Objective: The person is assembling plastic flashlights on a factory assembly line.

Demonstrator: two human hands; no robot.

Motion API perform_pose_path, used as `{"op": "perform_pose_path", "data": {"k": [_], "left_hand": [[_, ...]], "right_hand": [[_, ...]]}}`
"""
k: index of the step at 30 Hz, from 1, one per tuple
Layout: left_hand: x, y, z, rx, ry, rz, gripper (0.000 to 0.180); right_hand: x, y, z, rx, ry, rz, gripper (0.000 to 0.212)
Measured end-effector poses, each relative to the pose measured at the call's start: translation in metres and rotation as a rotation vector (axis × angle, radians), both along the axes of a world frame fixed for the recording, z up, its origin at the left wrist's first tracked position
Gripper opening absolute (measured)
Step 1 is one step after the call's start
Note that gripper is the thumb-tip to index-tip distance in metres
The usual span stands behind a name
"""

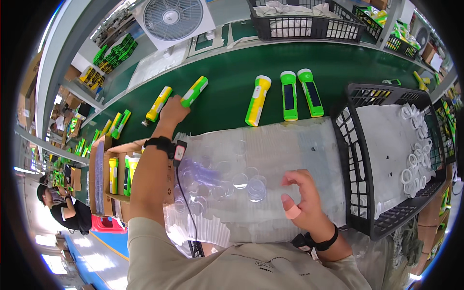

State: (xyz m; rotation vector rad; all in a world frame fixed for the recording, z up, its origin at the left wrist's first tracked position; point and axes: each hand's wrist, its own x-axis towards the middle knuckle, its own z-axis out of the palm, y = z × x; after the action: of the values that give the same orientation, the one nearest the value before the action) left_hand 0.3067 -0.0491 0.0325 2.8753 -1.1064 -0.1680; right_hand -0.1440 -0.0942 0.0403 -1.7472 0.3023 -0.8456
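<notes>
The left hand [174, 112] seems to grip the near end of the green torch [195, 91] on the belt [227, 63], though its fingertips are hidden; a careful lift should spare the yellow torch [160, 102] beside. The right hand [303, 203], half curled, holds nothing.

Flashlights [195, 92] lie on the worktop [223, 104] behind a sheet [304, 150] bearing discs [256, 188], with a carton [124, 149] at left, a crate [386, 90] at right.

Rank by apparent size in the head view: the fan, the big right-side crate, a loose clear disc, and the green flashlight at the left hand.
1. Black crate
2. White fan
3. Green flashlight
4. Clear disc
</notes>
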Motion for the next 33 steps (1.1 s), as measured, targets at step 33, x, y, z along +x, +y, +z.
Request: {"op": "perform_pose_path", "data": {"k": [33], "left_hand": [[-0.270,0.137,0.047,-0.716,0.511,-0.953,0.044]], "right_hand": [[0.030,0.090,-0.025,-0.095,0.089,0.203,0.089]]}}
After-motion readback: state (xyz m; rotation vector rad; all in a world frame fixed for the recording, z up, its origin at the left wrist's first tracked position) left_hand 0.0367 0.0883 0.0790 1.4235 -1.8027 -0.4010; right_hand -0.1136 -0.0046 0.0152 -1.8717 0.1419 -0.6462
